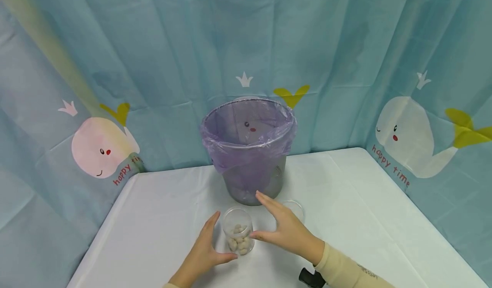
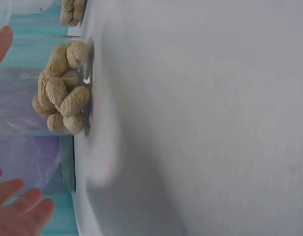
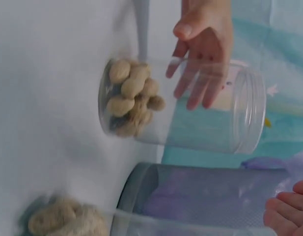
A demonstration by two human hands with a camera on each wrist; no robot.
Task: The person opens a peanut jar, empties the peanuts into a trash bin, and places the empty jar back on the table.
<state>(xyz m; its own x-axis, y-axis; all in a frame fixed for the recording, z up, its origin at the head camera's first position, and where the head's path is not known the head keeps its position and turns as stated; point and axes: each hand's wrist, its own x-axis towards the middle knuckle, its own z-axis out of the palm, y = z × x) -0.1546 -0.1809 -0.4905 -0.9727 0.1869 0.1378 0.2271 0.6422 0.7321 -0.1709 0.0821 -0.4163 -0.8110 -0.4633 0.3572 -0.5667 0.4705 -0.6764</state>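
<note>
A clear, lidless jar (image 1: 228,231) with unshelled peanuts (image 1: 243,245) in its lower part stands upright on the white table. My left hand (image 1: 203,254) is spread at its left side, thumb and fingers apart. On the other side my right hand (image 1: 286,228) is held with straight fingers, its thumb tip right at the jar's wall. Neither hand grips anything. A second clear jar (image 1: 297,203) stands mostly hidden behind my right hand; the right wrist view shows peanuts (image 3: 68,219) at its bottom too.
Behind the jars a grey mesh waste bin (image 1: 251,181) stands with a purple bag (image 1: 250,151) folded over its rim. Blue curtains (image 1: 173,66) printed with whales enclose the table (image 1: 369,219). A black device (image 1: 312,277) sits by my right wrist.
</note>
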